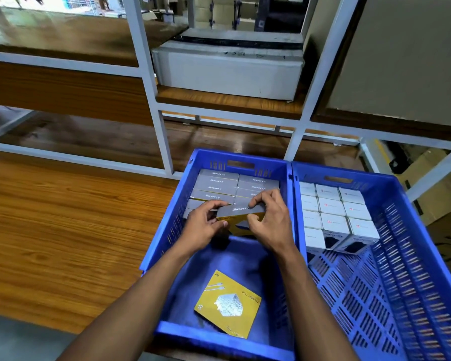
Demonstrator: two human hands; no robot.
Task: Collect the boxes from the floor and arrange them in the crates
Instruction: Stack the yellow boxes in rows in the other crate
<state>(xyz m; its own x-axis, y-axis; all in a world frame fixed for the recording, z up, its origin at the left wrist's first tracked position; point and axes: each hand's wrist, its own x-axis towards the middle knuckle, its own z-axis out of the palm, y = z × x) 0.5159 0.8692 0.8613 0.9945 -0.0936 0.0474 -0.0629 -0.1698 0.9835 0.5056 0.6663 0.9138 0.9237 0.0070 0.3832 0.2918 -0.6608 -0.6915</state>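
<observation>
Step in hand: I judge a grey-and-yellow box (241,217) is being seated at the near end of the rows in the left crate (167,220).
Left grip: left hand (206,225) curled onto the box's left end, thumb on the yellow face, fingertips on the grey top.
Right grip: right hand (270,217) pinching the box's right end, fingers over the top edge, thumb on the front.
Box position: held inside the left crate, touching the packed boxes (219,187) behind it, tilted, not yet down on the crate floor.
Risk 1: the box could jam against its neighbours if lowered at this tilt; cause, a tight fit against the row.
Risk 2: fingers trapped between box and row could drag a packed box out of line on release.
Risk 3: the loose yellow box (228,306), flat and askew near the front wall, takes up floor needed for later rows.
Count, crates: two blue crates side by side, the right crate (401,256) touching the left.
Count, grey-topped boxes packed: two columns, about four visible in each; hands hide the nearest, so total uncertain.
Count, white boxes (333,212): twelve tops visible, three across, four deep, at the right crate's far end.
Count, loose: one.
Surroundings: white-framed shelving (151,74) beyond, carrying a grey carton (229,71).
</observation>
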